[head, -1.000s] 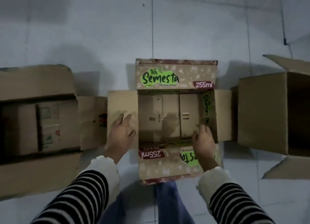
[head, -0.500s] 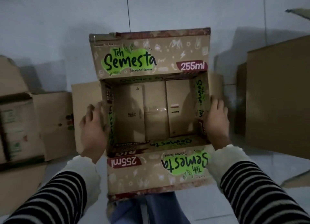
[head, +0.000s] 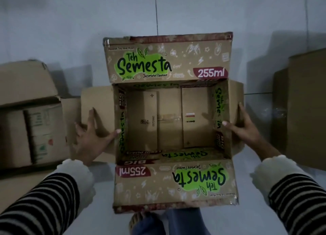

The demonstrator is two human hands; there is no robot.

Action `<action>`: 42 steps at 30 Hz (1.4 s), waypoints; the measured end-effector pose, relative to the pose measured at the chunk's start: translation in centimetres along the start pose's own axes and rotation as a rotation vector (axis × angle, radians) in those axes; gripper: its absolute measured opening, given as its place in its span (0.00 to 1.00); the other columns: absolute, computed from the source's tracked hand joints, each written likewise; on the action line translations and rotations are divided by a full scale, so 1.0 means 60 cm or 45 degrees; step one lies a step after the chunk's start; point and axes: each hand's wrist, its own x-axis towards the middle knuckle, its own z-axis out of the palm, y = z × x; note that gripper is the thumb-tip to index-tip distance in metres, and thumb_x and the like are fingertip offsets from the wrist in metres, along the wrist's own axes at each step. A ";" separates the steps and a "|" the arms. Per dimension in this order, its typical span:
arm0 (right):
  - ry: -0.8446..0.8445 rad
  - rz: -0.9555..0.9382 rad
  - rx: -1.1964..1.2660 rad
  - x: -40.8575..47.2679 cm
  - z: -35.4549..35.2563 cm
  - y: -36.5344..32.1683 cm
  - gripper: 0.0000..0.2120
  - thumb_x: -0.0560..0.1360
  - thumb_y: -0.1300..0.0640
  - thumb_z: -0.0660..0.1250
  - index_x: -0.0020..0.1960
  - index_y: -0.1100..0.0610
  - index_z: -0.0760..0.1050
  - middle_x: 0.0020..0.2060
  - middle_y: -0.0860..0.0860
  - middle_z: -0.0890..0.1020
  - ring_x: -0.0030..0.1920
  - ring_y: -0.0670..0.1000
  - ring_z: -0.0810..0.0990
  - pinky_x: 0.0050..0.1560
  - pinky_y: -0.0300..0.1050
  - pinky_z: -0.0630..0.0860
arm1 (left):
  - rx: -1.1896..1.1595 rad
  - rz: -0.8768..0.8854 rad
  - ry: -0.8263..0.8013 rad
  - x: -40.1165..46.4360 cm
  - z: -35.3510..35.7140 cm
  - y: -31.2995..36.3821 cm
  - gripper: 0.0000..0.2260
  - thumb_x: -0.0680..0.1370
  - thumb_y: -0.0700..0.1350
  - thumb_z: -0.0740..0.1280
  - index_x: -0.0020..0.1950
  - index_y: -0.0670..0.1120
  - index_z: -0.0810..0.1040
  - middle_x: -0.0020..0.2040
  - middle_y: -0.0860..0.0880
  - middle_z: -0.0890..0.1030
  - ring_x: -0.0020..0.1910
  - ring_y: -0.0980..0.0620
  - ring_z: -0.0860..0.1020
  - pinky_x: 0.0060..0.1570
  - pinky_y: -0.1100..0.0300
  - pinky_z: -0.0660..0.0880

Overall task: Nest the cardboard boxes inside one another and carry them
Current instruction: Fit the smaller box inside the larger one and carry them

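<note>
An open, empty Teh Semesta cardboard box [head: 169, 58] with green logos fills the centre of the head view, its four flaps spread outward. My left hand [head: 91, 139] grips its left side, thumb hooked over the rim and fingers against the left flap. My right hand [head: 245, 129] grips the right side the same way, thumb inside the rim. A second open cardboard box [head: 23, 122] lies on the floor at the left. A third plain brown box [head: 307, 108] stands at the right edge, partly cut off.
Pale floor tiles [head: 158, 11] stretch beyond the boxes. My foot [head: 139, 222] and a blue trouser leg [head: 187, 222] show just below the middle box's near flap. Striped sleeves with white cuffs cover both forearms.
Both hands moved from the box's near rim to its left and right sides and took hold. The box now appears larger and closer to the camera.
</note>
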 end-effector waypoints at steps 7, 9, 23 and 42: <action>0.348 0.137 -0.237 -0.035 -0.027 0.005 0.43 0.62 0.47 0.76 0.68 0.33 0.54 0.72 0.61 0.50 0.67 0.71 0.57 0.65 0.64 0.62 | -0.021 0.134 0.303 -0.022 -0.041 -0.038 0.46 0.63 0.57 0.76 0.71 0.66 0.48 0.70 0.34 0.58 0.67 0.30 0.61 0.65 0.36 0.60; 0.518 -0.004 -0.321 -0.065 -0.039 -0.007 0.38 0.64 0.51 0.76 0.65 0.34 0.58 0.68 0.61 0.57 0.64 0.70 0.63 0.62 0.60 0.66 | -0.037 0.249 0.371 -0.028 -0.065 -0.052 0.40 0.64 0.50 0.76 0.69 0.63 0.57 0.67 0.36 0.65 0.63 0.33 0.67 0.63 0.40 0.66; 0.445 -0.464 -0.460 -0.220 -0.061 -0.122 0.27 0.70 0.67 0.69 0.66 0.52 0.68 0.57 0.62 0.78 0.54 0.62 0.78 0.58 0.53 0.73 | -0.296 0.428 0.223 -0.175 -0.136 0.008 0.25 0.69 0.37 0.71 0.62 0.53 0.69 0.61 0.41 0.76 0.54 0.42 0.76 0.49 0.55 0.72; 0.904 -0.379 -0.356 -0.815 -0.467 -0.100 0.29 0.68 0.64 0.70 0.65 0.47 0.68 0.56 0.58 0.80 0.49 0.59 0.78 0.46 0.39 0.68 | -0.274 0.982 0.118 -0.698 -0.369 0.304 0.24 0.68 0.36 0.73 0.59 0.52 0.72 0.59 0.41 0.77 0.52 0.44 0.75 0.52 0.52 0.71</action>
